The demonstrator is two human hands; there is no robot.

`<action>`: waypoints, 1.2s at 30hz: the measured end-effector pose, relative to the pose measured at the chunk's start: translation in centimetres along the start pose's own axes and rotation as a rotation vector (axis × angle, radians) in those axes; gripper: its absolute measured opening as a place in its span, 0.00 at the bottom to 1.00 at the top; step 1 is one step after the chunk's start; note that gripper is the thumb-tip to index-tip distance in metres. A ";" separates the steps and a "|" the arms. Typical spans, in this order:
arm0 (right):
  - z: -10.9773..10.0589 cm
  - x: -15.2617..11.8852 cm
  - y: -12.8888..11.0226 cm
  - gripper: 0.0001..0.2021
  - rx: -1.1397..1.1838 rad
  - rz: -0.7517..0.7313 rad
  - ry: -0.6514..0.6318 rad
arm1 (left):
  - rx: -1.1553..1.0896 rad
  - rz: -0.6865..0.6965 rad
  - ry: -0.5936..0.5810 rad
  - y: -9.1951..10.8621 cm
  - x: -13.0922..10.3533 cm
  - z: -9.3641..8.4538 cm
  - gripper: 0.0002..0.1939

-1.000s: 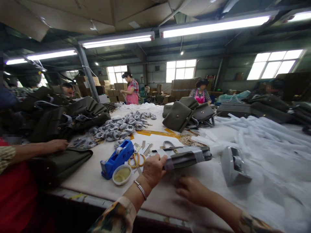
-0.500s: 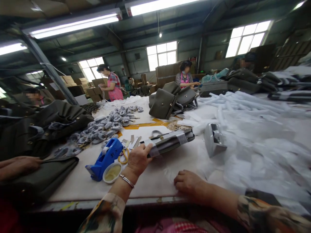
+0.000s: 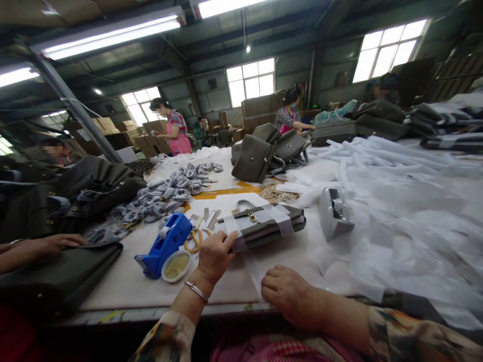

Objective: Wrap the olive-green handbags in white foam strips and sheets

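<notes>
The left hand (image 3: 215, 255) reaches forward, the right hand (image 3: 286, 295) (curled) sits nearer.

Bright windows (image 3: 251, 82) in dark wall (image 3: 294, 68); tube lights (image 3: 113, 37) overhead.

1. A pale-topped table (image 3: 124, 281) with a scuffed front edge bears everything below.
2. A blue plastic tape dispenser (image 3: 163, 249) stands on it.
3. Just right of the blue dispenser: 1 round white dish (image 3: 176, 266) and 1 pair of yellow-handled scissors (image 3: 198, 241).
4. Farther right of it: 1 dark olive bag banded with clear tape (image 3: 264, 229), then 1 grey tape dispenser (image 3: 329, 221).
5. Behind it: heaped grey-wrapped coiled straps (image 3: 166, 196).
6. Well right: crumpled translucent white sheeting (image 3: 400, 241).
</notes>
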State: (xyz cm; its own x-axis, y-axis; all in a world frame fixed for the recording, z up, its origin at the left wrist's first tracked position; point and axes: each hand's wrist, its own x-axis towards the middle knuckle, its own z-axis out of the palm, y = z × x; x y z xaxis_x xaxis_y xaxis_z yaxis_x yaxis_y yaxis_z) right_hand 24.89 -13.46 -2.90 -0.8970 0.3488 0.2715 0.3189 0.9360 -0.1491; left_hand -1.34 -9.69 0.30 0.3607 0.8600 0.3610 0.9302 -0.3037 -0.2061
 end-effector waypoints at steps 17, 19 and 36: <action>-2.2 7.1 2.5 0.09 0.037 0.178 0.261 | -0.316 -0.141 0.103 4.9 -5.2 2.6 0.21; -1.9 8.4 3.4 0.10 0.118 0.250 0.237 | -0.472 -0.192 0.085 5.0 -5.4 2.1 0.20; 1.9 8.0 5.2 0.08 0.406 0.416 0.143 | -0.614 -0.444 0.223 6.2 -5.1 3.2 0.12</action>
State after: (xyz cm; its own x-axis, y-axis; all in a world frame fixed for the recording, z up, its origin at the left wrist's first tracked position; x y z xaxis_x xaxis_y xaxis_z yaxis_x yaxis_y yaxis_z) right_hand 18.80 -5.90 -3.35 -0.6628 0.7114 0.2338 0.4664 0.6364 -0.6144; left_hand 2.41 -14.59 -5.76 -0.1084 0.8712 0.4788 0.8378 -0.1792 0.5157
